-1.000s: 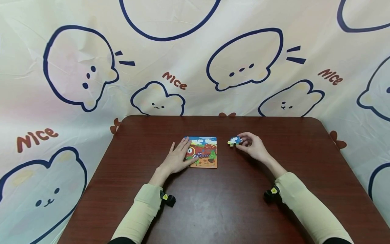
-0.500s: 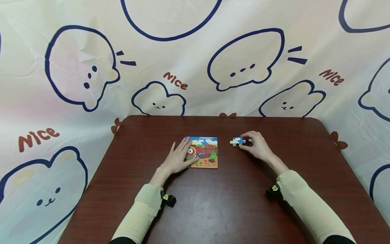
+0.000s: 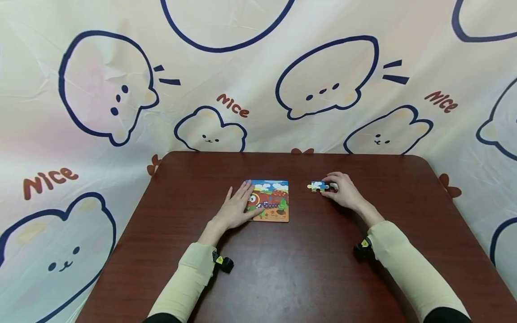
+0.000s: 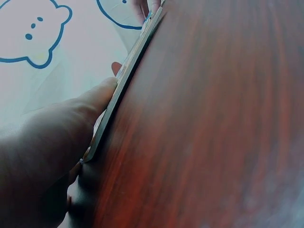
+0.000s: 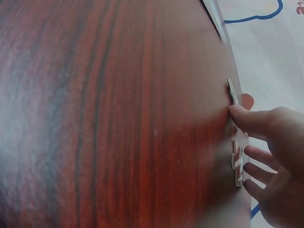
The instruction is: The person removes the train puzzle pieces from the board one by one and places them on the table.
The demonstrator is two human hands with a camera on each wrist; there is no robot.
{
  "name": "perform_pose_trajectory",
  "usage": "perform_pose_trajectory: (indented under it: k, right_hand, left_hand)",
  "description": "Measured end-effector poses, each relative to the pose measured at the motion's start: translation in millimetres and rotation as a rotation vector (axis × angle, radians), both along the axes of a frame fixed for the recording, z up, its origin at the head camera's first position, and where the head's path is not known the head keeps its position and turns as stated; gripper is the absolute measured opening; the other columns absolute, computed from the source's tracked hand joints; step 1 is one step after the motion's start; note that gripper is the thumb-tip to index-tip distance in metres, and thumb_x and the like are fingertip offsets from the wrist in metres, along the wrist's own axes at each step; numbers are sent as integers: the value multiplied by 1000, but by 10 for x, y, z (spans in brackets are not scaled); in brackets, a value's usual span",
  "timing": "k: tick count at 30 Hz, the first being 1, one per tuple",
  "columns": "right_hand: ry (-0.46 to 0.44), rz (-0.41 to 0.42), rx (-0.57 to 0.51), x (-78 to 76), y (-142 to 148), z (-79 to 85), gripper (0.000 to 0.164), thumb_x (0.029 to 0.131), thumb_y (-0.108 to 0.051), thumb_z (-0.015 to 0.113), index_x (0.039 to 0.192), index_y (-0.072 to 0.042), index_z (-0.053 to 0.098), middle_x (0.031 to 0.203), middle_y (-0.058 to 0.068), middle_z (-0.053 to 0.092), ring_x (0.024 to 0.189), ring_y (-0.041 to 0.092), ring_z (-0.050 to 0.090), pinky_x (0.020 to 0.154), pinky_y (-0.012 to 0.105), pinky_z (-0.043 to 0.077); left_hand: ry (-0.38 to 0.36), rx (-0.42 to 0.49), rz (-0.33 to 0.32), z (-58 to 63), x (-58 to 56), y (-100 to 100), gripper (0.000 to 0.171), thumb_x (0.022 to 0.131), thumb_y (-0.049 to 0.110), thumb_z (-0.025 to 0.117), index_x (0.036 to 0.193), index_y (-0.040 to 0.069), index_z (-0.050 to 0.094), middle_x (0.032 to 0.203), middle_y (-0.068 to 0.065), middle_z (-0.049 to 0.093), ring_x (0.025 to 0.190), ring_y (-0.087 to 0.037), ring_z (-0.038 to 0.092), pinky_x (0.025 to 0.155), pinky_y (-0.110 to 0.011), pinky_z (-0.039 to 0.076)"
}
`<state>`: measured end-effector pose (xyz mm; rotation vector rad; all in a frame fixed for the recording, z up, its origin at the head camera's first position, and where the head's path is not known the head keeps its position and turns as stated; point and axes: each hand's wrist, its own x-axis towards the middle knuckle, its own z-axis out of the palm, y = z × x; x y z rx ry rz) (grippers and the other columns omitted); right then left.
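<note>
My left hand lies flat with straight fingers over the left side of a square jigsaw puzzle, pictured with a red train, green plants and a blue sky. The left wrist view shows its thin board edge-on, with the thumb on top. To the right of the puzzle, my right hand pinches a blue, white and yellow puzzle piece between thumb and fingers. Under that hand's curved fingers lies a second puzzle piece, partly hidden in the head view.
Both hands work near the far side of a dark brown wooden table. Behind it hangs a pale cloth with cartoon outlines and "Nice" lettering. A black wrist camera sits at the left cuff.
My right hand has shifted a little to the right with the pinched puzzle piece, and the second piece has come into view beneath its fingers. My left hand stays on the puzzle.
</note>
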<state>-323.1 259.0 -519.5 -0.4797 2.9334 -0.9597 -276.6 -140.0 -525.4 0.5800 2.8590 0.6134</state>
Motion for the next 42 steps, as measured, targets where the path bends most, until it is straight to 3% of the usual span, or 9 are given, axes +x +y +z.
perform_pose_trajectory:
  k: [12, 22, 27, 33, 42]
  right_hand:
    - [-30, 4, 19, 10, 5, 36, 45, 100, -15, 81, 140, 2, 70, 159, 31, 50, 151, 54, 38, 124, 75, 34]
    - [22, 37, -65, 16, -56, 33, 55, 101, -10, 79, 149, 9, 59, 149, 35, 59, 134, 51, 59, 116, 68, 50]
    - [42, 33, -111, 25, -96, 68, 59, 103, -7, 76, 154, 9, 54, 150, 35, 60, 135, 52, 61, 115, 69, 51]
    - [3, 37, -166, 35, -239, 145, 61, 105, -7, 73, 160, 4, 48, 154, 31, 61, 141, 49, 60, 117, 68, 51]
    - [-32, 44, -244, 18, -551, 197, 57, 106, -12, 74, 158, -2, 53, 145, 25, 70, 137, 44, 67, 113, 62, 57]
  left_hand:
    - [7, 9, 4, 7, -17, 10, 97, 106, 62, 63, 176, 7, 24, 187, -10, 14, 176, -29, 9, 140, -65, 1]
    - [7, 30, 17, 39, 10, -71, 97, 105, 61, 66, 175, 7, 27, 186, -11, 16, 175, -30, 13, 140, -65, 4]
    - [2, 47, 16, 76, 29, -107, 99, 104, 61, 67, 176, 7, 26, 187, -10, 15, 175, -30, 12, 140, -66, 4]
    - [9, 48, 33, 61, 21, -168, 99, 106, 62, 65, 176, 5, 23, 186, -12, 16, 174, -33, 14, 140, -67, 7]
    - [1, 24, 59, 24, 27, -241, 101, 104, 63, 65, 175, 4, 24, 185, -14, 19, 174, -34, 16, 140, -67, 7]
